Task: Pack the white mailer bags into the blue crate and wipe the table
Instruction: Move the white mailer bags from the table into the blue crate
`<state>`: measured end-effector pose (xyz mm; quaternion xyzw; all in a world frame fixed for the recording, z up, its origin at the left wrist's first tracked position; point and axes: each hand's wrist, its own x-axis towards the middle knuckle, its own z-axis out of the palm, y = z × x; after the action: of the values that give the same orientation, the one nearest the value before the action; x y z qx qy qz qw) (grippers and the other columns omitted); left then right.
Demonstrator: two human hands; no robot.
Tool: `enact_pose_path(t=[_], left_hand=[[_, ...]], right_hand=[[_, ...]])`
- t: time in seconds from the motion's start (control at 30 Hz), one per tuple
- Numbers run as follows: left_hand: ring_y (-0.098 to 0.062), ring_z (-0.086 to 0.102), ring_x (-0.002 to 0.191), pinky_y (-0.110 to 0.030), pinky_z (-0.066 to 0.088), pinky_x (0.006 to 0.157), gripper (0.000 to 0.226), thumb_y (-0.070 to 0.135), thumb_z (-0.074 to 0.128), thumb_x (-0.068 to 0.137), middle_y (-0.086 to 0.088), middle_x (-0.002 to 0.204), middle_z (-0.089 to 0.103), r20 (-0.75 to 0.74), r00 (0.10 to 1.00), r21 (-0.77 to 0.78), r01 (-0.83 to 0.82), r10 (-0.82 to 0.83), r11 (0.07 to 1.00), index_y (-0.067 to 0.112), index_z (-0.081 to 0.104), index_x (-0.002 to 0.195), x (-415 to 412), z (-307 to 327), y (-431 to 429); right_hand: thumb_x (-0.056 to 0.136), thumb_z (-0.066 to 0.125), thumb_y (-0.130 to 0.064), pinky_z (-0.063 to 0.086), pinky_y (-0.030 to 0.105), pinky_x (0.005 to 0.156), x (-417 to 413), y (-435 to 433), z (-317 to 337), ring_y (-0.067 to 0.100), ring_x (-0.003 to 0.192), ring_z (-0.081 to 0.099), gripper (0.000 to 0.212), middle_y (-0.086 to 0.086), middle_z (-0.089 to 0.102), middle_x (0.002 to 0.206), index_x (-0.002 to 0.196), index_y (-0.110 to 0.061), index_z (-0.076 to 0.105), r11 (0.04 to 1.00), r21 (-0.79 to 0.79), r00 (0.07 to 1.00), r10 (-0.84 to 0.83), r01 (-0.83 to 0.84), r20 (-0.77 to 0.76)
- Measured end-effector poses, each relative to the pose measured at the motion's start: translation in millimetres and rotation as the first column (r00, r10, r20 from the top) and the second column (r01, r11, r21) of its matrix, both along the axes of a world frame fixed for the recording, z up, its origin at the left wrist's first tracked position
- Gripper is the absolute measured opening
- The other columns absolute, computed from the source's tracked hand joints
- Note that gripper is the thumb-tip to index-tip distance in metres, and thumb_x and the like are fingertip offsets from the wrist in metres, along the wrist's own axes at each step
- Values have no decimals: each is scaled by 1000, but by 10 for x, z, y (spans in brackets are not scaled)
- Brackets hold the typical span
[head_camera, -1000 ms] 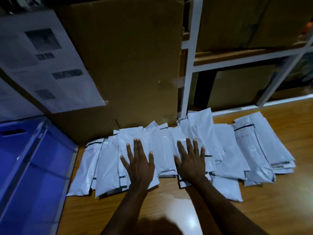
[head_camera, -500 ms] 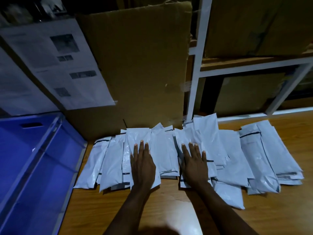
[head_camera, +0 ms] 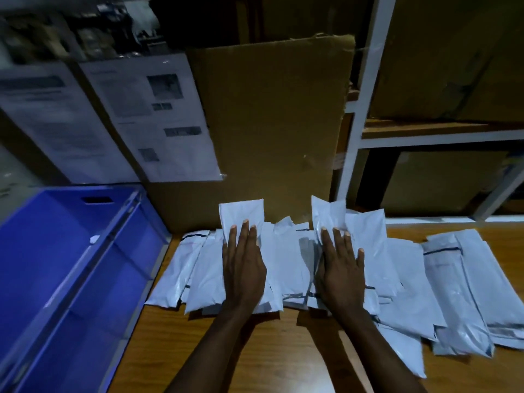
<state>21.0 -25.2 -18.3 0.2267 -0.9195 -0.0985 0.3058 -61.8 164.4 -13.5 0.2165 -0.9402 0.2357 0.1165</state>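
Several white mailer bags (head_camera: 411, 285) lie in an overlapping row on the wooden table (head_camera: 269, 353). My left hand (head_camera: 243, 268) lies on one bag (head_camera: 241, 214) near the row's left end. Its fingers are straight on top, its thumb is tucked out of sight, and the bag's far end stands raised. My right hand (head_camera: 340, 270) holds another bag (head_camera: 329, 214) at the row's middle the same way, far end lifted. The blue crate (head_camera: 56, 245) stands open at the left, beside the table edge; what I see of its inside holds only a small white scrap.
A tall cardboard sheet (head_camera: 269, 123) leans right behind the bags. Printed papers (head_camera: 158, 114) hang to its left. A white metal rack (head_camera: 365, 95) with brown boxes fills the back right. Bare wood lies in front of the bags.
Both hands slid forward over the bags and their thumbs went under. The far ends of two bags have risen off the row. The camera has tilted up.
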Motion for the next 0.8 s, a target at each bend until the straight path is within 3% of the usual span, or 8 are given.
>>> enact_pose_path(t=[0.07, 0.17, 0.27, 0.4, 0.63, 0.8], left_hand=[[-28, 30, 153, -57, 36, 116, 47, 21, 30, 108, -7, 161, 41, -60, 998, -15, -5, 4, 1000, 11, 51, 149, 51, 277, -109], [-26, 29, 153, -56, 35, 117, 45, 16, 39, 106, -5, 161, 42, -157, 987, -33, -15, 10, 999, 11, 51, 149, 202, 775, -294], [-26, 28, 154, -55, 31, 120, 48, 19, 33, 105, -5, 161, 41, -197, 980, -69, -42, 28, 997, 12, 50, 150, 427, 1237, -485], [-23, 27, 154, -53, 29, 121, 46, 20, 35, 106, -2, 162, 40, -251, 965, -113, -104, 73, 988, 14, 50, 150, 804, 1664, -840], [-29, 36, 150, -58, 37, 114, 48, 24, 35, 105, -5, 159, 45, -269, 946, -205, -240, 182, 949, 11, 53, 147, 1664, 2054, -1719], [-27, 33, 151, -57, 36, 115, 44, 21, 39, 107, -3, 160, 44, -321, 916, -177, -308, 241, 935, 14, 53, 148, 2317, 2123, -2477]], right_hand=[[96, 36, -27, 18, 59, 122, 49, -91, 213, 32, 154, 21, 63, 10, 28, 165, 158, -24, 31, 999, -49, 1000, 18, -18, 5], [99, 32, -26, 21, 57, 122, 130, -291, 497, 30, 154, 20, 60, 9, 27, 165, 159, -25, 30, 993, -104, 998, 55, -57, -25], [99, 34, -23, 29, 57, 117, 224, -562, 739, 31, 153, 23, 59, 11, 32, 163, 157, -24, 32, 985, -137, 992, 95, -106, -84], [98, 39, -21, 27, 54, 117, 445, -1012, 1130, 31, 152, 25, 58, 10, 34, 162, 156, -25, 34, 968, -192, 982, 142, -165, -126], [101, 35, -29, 28, 52, 117, 1067, -1994, 1672, 28, 153, 24, 55, 8, 35, 162, 156, -27, 36, 907, -265, 931, 260, -326, -256], [100, 36, -28, 32, 54, 116, 1740, -2861, 1848, 32, 151, 27, 56, 10, 36, 162, 157, -23, 36, 868, -276, 897, 332, -412, -292]])
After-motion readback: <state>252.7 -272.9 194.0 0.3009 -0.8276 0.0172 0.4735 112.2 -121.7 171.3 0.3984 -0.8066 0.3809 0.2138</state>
